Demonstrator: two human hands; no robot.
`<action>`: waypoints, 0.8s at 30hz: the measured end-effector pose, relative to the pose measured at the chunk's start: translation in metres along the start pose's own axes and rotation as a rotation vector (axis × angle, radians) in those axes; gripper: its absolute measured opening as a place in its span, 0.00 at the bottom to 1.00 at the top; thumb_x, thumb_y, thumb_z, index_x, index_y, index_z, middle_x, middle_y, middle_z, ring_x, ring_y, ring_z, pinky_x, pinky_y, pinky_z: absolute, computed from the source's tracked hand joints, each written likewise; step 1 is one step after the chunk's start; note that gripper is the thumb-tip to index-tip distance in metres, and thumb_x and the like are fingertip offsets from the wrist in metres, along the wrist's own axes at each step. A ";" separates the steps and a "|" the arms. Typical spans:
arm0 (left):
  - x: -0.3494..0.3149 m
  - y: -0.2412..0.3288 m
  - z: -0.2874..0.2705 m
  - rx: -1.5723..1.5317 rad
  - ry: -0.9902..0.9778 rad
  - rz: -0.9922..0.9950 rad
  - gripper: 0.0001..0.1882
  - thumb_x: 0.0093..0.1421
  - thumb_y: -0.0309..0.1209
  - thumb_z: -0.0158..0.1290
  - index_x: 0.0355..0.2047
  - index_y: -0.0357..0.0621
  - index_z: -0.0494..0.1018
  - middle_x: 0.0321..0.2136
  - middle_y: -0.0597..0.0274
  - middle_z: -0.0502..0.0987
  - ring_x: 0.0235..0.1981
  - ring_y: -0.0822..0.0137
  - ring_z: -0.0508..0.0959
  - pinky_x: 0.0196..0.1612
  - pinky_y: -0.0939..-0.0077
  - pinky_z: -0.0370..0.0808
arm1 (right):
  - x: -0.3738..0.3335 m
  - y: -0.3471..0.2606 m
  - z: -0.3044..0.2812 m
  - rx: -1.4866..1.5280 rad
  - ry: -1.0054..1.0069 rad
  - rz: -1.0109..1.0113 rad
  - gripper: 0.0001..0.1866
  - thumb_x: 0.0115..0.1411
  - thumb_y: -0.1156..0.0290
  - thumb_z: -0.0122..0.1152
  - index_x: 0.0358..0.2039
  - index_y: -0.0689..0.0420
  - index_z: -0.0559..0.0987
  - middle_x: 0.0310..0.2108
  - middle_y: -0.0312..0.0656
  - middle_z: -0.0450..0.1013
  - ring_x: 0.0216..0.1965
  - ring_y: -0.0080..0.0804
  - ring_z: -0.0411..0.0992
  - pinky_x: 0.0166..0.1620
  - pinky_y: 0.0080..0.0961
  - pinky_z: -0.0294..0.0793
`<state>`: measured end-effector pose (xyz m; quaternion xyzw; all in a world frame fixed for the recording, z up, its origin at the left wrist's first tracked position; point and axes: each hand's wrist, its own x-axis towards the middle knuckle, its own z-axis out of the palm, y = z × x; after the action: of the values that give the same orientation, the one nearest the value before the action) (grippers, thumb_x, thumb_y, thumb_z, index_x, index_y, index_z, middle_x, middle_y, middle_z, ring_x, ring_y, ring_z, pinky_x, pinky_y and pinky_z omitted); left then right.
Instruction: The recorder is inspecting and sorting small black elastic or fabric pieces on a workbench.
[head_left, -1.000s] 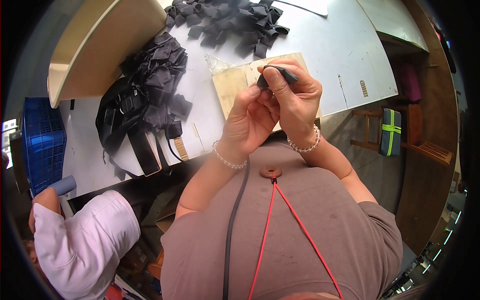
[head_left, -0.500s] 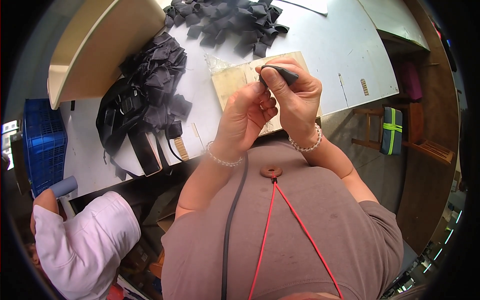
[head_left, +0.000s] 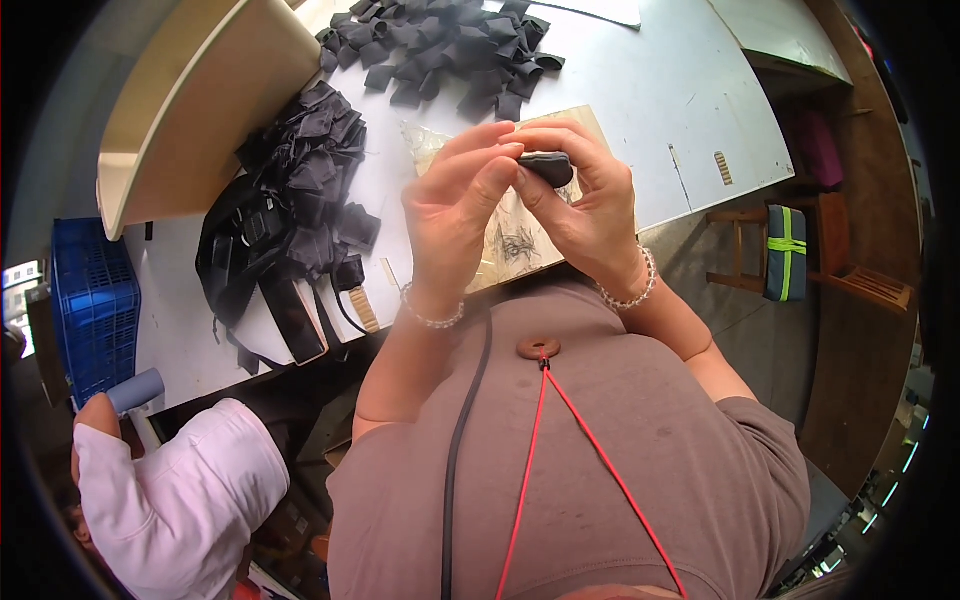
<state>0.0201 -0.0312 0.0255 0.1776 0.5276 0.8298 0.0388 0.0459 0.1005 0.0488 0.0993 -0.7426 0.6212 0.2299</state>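
Note:
Over a pale board (head_left: 520,240) at the table's front edge, both hands meet around a small folded piece of dark fabric (head_left: 550,170). My right hand (head_left: 590,200) grips it between thumb and bent fingers. At the piece's left end, my left hand (head_left: 450,200) pinches with thumb and fingertips; part of that end is hidden behind them. A pale edge shows along the top of the fabric. To the left lies a heap of similar black fabric pieces (head_left: 315,180), and another pile of black pieces (head_left: 440,50) lies beyond the board.
A beige curved panel (head_left: 200,110) stands at the left of the white table (head_left: 690,110). Beyond it is a blue crate (head_left: 95,300). A person in a pale pink top (head_left: 190,490) is at lower left. Wooden stools, one with a dark green-strapped bundle (head_left: 785,253), stand right.
My left hand has risen and moved left, its fingers straightening over the fabric's left end. The fabric piece has tipped flatter in my right hand, showing its pale edge.

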 end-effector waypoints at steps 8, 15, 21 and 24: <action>-0.005 -0.002 0.010 -0.143 -0.028 -0.094 0.11 0.56 0.22 0.55 0.40 0.33 0.73 0.38 0.56 0.77 0.39 0.70 0.76 0.43 0.80 0.72 | -0.006 -0.014 -0.027 -0.213 0.052 -0.200 0.13 0.45 0.82 0.66 0.34 0.62 0.79 0.31 0.42 0.73 0.33 0.28 0.72 0.35 0.20 0.73; -0.003 -0.011 0.008 -0.134 -0.007 -0.050 0.10 0.55 0.20 0.56 0.38 0.33 0.75 0.36 0.57 0.76 0.37 0.71 0.76 0.41 0.81 0.73 | -0.008 -0.003 -0.023 -0.215 0.117 -0.252 0.09 0.47 0.83 0.65 0.31 0.61 0.80 0.27 0.41 0.73 0.26 0.26 0.72 0.26 0.17 0.72; 0.002 -0.012 0.009 -0.148 -0.046 0.036 0.09 0.54 0.19 0.55 0.37 0.34 0.76 0.36 0.54 0.76 0.38 0.68 0.75 0.41 0.79 0.73 | -0.005 -0.008 -0.021 -0.286 0.145 -0.327 0.10 0.45 0.83 0.66 0.30 0.60 0.80 0.26 0.40 0.73 0.25 0.27 0.71 0.26 0.19 0.71; 0.003 -0.016 0.008 -0.147 -0.040 0.025 0.08 0.54 0.19 0.55 0.36 0.34 0.76 0.36 0.54 0.76 0.37 0.68 0.75 0.42 0.79 0.73 | -0.006 -0.004 -0.021 -0.331 0.146 -0.357 0.10 0.44 0.83 0.67 0.29 0.59 0.80 0.26 0.39 0.73 0.25 0.27 0.70 0.25 0.19 0.70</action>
<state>0.0178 -0.0166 0.0151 0.1974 0.4621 0.8630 0.0521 0.0578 0.1194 0.0517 0.1447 -0.7864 0.4463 0.4019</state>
